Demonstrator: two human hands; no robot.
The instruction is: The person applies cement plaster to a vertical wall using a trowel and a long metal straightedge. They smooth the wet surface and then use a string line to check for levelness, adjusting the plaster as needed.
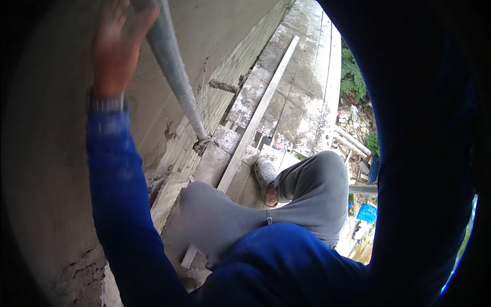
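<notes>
My left hand, a little blurred, is raised at the upper left in front of the grey wall. Its thumb and fingers are apart, and the thumb overlaps a grey metal pole. Whether the hand touches the pole or the wall I cannot tell. The pole slants down to the planks beside the wall's foot. My right arm, in a dark blue sleeve, rises along the right side, and its hand is out of view. A long, narrow pale straight bar lies lengthwise on the planks, passing beside my legs.
My foot in a white clog rests on worn, mortar-splashed planks with gaps between some. Beyond their right edge, rubble and green plants lie lower down. A horizontal metal tube shows past my knee. Rough mortar marks the lower wall.
</notes>
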